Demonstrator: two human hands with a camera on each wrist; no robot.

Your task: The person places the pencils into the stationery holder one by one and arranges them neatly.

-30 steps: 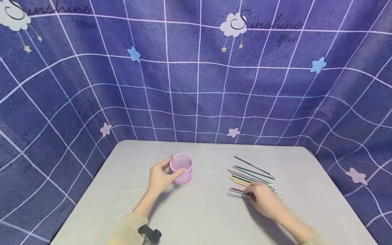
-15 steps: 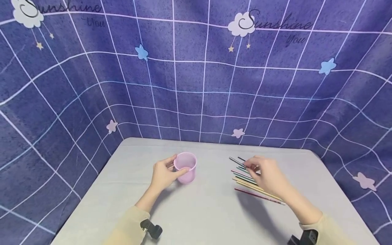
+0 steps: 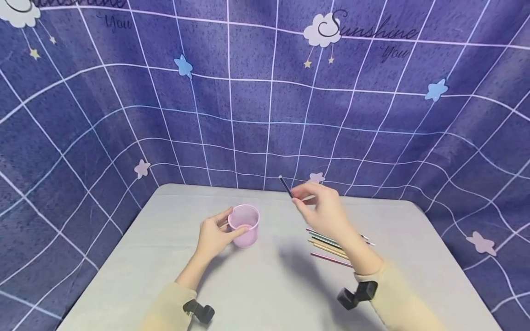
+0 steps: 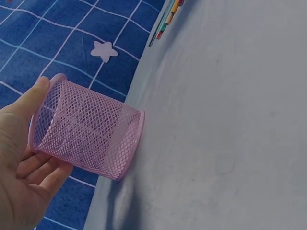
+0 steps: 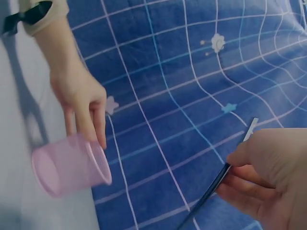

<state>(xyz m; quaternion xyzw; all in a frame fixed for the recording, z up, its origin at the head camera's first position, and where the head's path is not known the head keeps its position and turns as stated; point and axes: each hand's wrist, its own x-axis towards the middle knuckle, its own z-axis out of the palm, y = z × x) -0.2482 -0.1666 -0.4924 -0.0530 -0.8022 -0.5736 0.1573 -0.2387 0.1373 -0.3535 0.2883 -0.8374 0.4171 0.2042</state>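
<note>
A pink mesh pen holder [image 4: 91,129] stands upright on the table. My left hand [image 3: 215,235] grips it near the rim, its thumb on one side and fingers on the other. Up in the air to the right of the holder, my right hand [image 3: 325,207] pinches dark, slim pencils [image 5: 211,189] between thumb and fingers; I cannot tell how many. They slant, with a silvery end at the top in the right wrist view. Below that hand lie several coloured pencils [image 3: 327,248], partly hidden by the right forearm.
A pale cloth covers the table [image 3: 256,294]. Behind it and at its sides hangs a blue curtain [image 3: 248,105] with white grid lines, stars and clouds. Black wrist cameras [image 3: 358,294] sit on both cream sleeves.
My right hand picked up a grey pencil, reached over to the dark ones at the back, then rose leftward with dark pencils. My left hand stays on the pen holder.
</note>
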